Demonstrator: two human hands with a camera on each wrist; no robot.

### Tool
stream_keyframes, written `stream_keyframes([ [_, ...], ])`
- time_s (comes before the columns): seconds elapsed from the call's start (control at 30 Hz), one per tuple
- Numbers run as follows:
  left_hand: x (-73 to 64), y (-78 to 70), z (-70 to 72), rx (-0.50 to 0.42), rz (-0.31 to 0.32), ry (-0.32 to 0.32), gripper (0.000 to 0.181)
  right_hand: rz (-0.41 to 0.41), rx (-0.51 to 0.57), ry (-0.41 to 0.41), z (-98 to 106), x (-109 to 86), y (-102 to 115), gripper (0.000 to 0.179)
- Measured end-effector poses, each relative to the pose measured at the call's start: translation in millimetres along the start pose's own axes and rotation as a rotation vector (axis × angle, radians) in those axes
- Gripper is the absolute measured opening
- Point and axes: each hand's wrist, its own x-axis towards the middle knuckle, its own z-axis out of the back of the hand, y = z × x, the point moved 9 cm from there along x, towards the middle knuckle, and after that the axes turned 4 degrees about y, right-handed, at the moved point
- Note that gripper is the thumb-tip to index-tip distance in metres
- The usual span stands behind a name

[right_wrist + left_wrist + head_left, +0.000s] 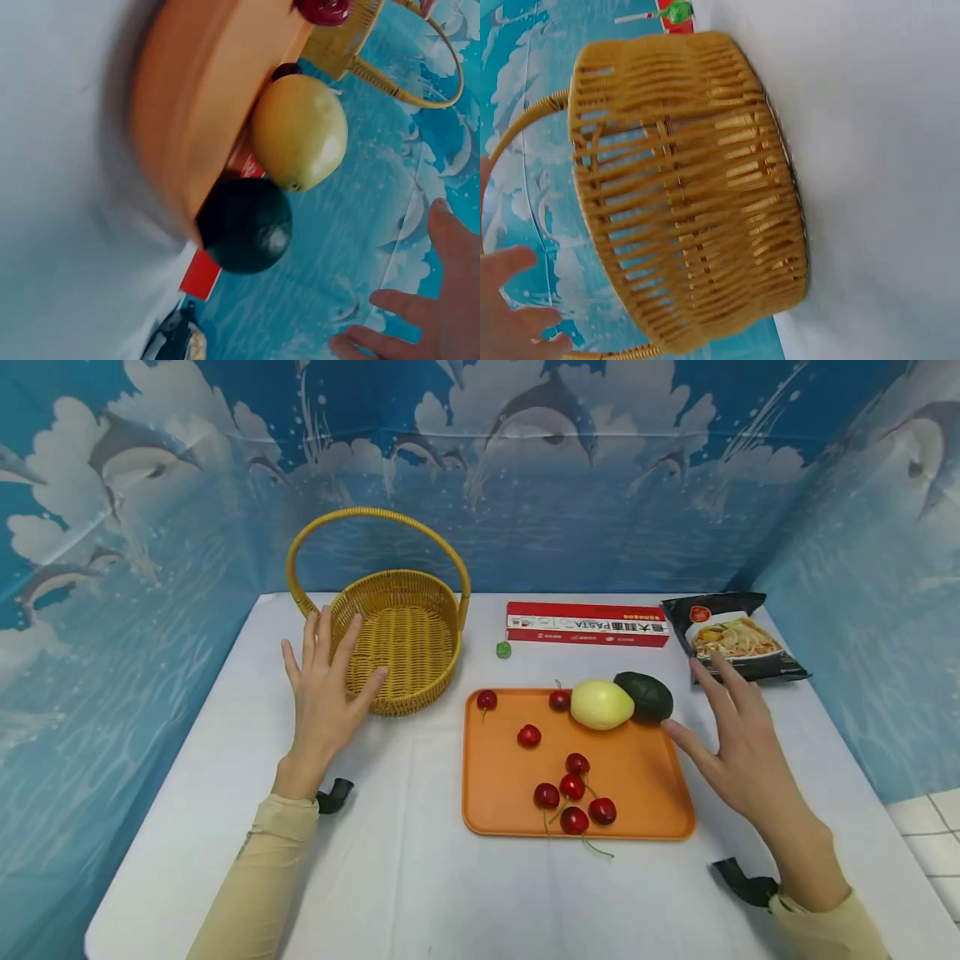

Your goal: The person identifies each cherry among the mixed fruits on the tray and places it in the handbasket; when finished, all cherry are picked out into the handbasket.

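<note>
My left hand (322, 702), fingers spread and holding nothing, is over the near left side of a yellow wicker basket (393, 706) with a tall hoop handle. In the left wrist view the basket's woven wall (690, 202) shows close up. My right hand (742, 752) is also spread and holds nothing. It hovers by the right edge of an orange tray (495, 793), its thumb close to a dark green avocado (645, 697). Touching the avocado is a smooth pale yellow fruit (602, 704). Several red cherries (529, 736) with stems lie on the tray, most clustered near its front edge.
Behind the tray lies a red and white pasta box (587, 624), with a green-wrapped lollipop (678, 11) near its left end. A black noodle packet (738, 639) rests at the back right. Dolphin-print curtains (540, 510) enclose the white table (405, 877) at back and sides.
</note>
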Motion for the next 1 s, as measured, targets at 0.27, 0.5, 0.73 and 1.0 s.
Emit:
stream_keyframes([
  [0.27,11.3,23.4,17.8,-0.113,0.066,-0.121,0.075,-0.022,0.061,0.031,-5.8,-0.9,12.3,0.09],
  [0.5,16.7,55.0,20.3,-0.24,0.183,-0.107,0.084,-0.001,0.095,0.04,-4.9,-13.1,25.4,0.087],
  [0.73,8.2,98.3,-3.7,-0.422,0.38,-0.009,0.082,-0.001,0.126,0.069,-10.4,-29.1,40.1,0.075],
  [1.0,-8.1,130.9,-38.0,-0.921,0.569,0.077,0.077,0.029,0.152,0.188,-31.4,-37.2,52.5,0.057],
])
